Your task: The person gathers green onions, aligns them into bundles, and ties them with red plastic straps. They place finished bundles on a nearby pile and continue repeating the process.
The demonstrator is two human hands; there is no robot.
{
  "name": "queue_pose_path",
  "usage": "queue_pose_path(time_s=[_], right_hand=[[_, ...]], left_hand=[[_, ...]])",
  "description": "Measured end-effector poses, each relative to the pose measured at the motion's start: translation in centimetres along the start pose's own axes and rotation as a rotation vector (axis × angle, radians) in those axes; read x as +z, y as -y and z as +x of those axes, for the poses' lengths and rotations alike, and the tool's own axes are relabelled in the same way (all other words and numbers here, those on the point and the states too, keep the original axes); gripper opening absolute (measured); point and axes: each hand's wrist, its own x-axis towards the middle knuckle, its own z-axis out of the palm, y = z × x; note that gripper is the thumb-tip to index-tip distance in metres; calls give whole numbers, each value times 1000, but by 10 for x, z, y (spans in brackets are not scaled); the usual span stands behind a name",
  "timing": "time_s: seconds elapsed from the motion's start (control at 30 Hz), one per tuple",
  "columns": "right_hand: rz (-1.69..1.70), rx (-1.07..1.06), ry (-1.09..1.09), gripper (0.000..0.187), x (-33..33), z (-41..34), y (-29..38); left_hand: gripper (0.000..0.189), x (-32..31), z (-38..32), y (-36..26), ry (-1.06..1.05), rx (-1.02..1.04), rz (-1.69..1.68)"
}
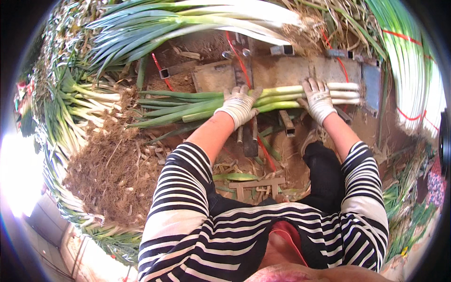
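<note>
Several large green onions (275, 98) lie crosswise on a low metal frame with a flat bed (211, 75). Their green leaves point left, and their white root ends sit close to an upright metal plate (371, 88) on the right. My left hand (241, 104), in a whitish knit glove, grips the stalks where green turns pale. Around the white part, my right hand (318, 98), gloved alike, holds the same stalks. Beneath the onions, red ties (242, 63) run across the frame; parts of them are hidden.
Untied onions (211, 21) lie beyond the frame. Bundles bound with red ties (408, 77) stand at the right. A heap of trimmed roots (109, 176) is at my left, beside more onions (84, 109). Square metal tubes (287, 123) project towards me, above scattered leaf scraps (236, 177).
</note>
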Motion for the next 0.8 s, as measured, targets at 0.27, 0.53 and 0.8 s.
queue_pose_path(time_s=[0.27, 0.53, 0.8], right_hand=[[1113, 105, -469, 30, -75, 97, -17], [54, 5, 408, 51, -153, 216, 66], [28, 112, -404, 43, -183, 230, 58]], left_hand=[[71, -1, -1, 6, 40, 4, -81], [72, -2, -4, 7, -6, 30, -70], [73, -3, -3, 9, 40, 28, -109]])
